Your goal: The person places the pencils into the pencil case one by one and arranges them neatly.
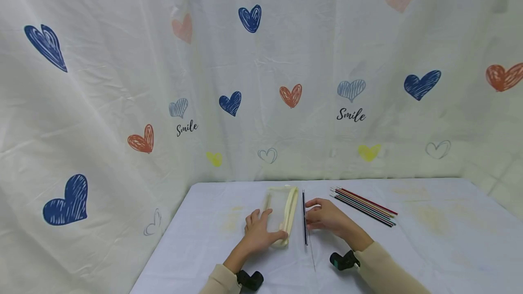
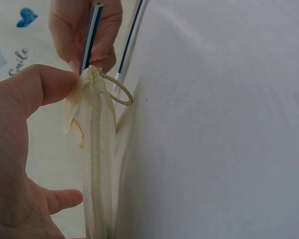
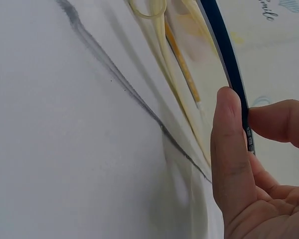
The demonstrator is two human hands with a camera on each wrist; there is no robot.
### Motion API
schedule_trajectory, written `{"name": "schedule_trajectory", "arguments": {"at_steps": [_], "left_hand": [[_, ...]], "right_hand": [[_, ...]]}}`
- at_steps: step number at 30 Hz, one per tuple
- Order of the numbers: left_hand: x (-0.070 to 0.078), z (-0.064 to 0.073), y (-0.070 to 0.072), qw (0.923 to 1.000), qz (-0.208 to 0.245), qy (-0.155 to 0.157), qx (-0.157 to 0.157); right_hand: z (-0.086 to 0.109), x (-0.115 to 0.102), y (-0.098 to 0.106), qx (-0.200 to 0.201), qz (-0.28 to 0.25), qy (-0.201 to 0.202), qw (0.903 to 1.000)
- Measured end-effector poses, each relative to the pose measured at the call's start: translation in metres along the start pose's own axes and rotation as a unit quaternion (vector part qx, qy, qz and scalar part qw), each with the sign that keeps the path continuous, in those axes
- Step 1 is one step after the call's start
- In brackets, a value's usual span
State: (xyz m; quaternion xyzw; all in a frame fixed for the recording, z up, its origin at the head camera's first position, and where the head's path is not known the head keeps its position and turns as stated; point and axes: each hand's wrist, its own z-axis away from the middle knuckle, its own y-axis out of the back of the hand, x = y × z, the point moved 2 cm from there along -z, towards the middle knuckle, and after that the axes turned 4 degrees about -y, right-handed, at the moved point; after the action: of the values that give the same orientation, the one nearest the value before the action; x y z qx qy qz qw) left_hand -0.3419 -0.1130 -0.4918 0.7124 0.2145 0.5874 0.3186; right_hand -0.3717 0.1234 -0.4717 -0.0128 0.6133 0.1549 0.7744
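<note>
A pale yellow mesh zip pouch [image 1: 288, 208] lies on the table, its zipper side facing right. My left hand [image 1: 260, 230] rests over its near half with the fingers spread, the thumb on the near end of the zipper edge. In the left wrist view that end of the pouch [image 2: 97, 149] is bunched under the thumb, with a cord loop sticking out. Just right of the pouch, my right hand [image 1: 328, 217] pinches a dark blue striped pencil [image 1: 304, 219] between thumb and fingers. A yellow pencil [image 3: 183, 64] shows along the pouch in the right wrist view.
To the right of my right hand lies a row of several coloured pencils [image 1: 363, 208], slanting across the white tablecloth [image 1: 445, 248]. A white curtain [image 1: 310, 144] with printed hearts hangs behind the table's back edge.
</note>
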Motion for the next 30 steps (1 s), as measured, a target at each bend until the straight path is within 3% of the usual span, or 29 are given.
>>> {"name": "schedule_trajectory", "arguments": {"at_steps": [6,12,24,30], "left_hand": [[-0.001,0.0,-0.001,1.0,-0.005,0.004,-0.003],[-0.002,-0.001,-0.001,1.0,-0.004,0.005,-0.004],[0.0,0.001,0.001,1.0,0.002,-0.002,-0.003],[0.0,0.001,0.0,1.0,0.004,-0.002,-0.006]], "right_hand": [[-0.01,-0.001,-0.007,0.007,-0.016,-0.025,0.9995],[-0.017,-0.003,-0.013,0.022,0.005,-0.047,0.9986],[-0.03,-0.006,-0.027,0.023,-0.017,-0.03,0.9991],[-0.036,-0.004,-0.032,0.034,-0.023,-0.041,0.9983]]}}
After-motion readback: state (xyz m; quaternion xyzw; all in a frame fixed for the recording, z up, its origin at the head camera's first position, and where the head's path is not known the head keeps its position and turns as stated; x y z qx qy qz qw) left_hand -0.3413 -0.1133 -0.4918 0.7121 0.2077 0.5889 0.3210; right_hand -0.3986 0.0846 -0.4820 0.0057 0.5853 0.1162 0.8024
